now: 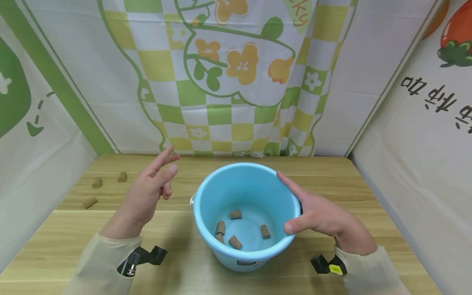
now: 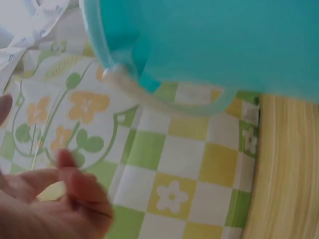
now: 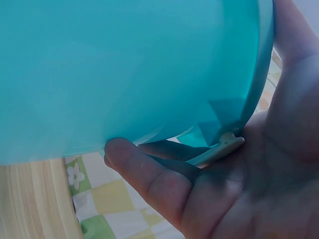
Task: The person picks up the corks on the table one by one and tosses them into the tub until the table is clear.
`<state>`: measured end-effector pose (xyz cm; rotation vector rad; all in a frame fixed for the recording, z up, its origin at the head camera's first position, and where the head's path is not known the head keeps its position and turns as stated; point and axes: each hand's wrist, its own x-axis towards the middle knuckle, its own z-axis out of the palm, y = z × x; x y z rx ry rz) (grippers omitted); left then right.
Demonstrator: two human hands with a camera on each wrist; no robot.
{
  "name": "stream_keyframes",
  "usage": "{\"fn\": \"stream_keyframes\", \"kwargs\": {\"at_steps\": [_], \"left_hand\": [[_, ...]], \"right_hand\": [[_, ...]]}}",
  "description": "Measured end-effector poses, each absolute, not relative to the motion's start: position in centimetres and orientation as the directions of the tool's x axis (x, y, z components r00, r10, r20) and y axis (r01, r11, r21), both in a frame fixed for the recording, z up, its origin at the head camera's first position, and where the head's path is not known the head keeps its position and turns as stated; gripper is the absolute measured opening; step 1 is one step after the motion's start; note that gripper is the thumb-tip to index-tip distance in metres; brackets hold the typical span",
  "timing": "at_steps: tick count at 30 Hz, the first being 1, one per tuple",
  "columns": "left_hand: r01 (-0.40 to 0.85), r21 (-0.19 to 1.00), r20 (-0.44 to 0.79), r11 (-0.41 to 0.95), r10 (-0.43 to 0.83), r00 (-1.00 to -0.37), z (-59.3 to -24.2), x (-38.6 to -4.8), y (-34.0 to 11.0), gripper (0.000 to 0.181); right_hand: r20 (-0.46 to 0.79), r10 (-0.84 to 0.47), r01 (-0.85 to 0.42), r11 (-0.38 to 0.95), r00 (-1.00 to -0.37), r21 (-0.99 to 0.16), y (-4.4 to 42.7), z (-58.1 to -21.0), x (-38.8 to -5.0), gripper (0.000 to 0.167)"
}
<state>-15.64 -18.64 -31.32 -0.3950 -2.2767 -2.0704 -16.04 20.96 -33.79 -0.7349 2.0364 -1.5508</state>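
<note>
Right of centre, the right hand grips a blue bucket by its rim, fingers curled round it, probably for steadiness. The bucket stands mid-frame, its wall keeping several corks together; to its left the apparently empty left hand hangs, fingers loose, near three stray corks on the wooden table.

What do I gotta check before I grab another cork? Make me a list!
1. Right hand grips the bucket: ok.
2. Left hand holds nothing: ok.
3. The bucket's opening faces up: ok.
4. Every cork is inside: not ok; three lie on the table, left of your left hand.
5. The bucket's bottom sits flat: cannot tell; its underside is hidden.
</note>
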Motion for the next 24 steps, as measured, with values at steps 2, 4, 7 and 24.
{"fn": "stream_keyframes", "kwargs": {"at_steps": [2,4,7,24], "left_hand": [[0.19,0.972,0.164,0.135,0.184,-0.969,-31.4,-15.9,-19.2,0.068],[0.16,0.97,0.126,0.184,0.187,-0.974,-31.6,-16.2,-19.7,0.074],[0.115,0.954,0.083,0.276,0.128,-0.988,-32.1,-16.6,-20.5,0.083],[-0.066,0.924,-0.02,0.377,-0.126,-0.992,-34.3,-17.6,-24.7,0.102]], "right_hand": [[-0.048,-0.665,-0.128,0.214,-0.746,-0.968,21.0,-33.8,-16.0,0.123],[-0.048,-0.664,-0.125,0.21,-0.746,-0.97,21.0,-33.8,-16.0,0.123],[-0.043,-0.67,-0.124,0.2,-0.741,-0.972,21.0,-33.9,-16.1,0.122],[-0.015,-0.681,-0.161,0.195,-0.732,-0.967,21.0,-34.0,-16.2,0.119]]}}
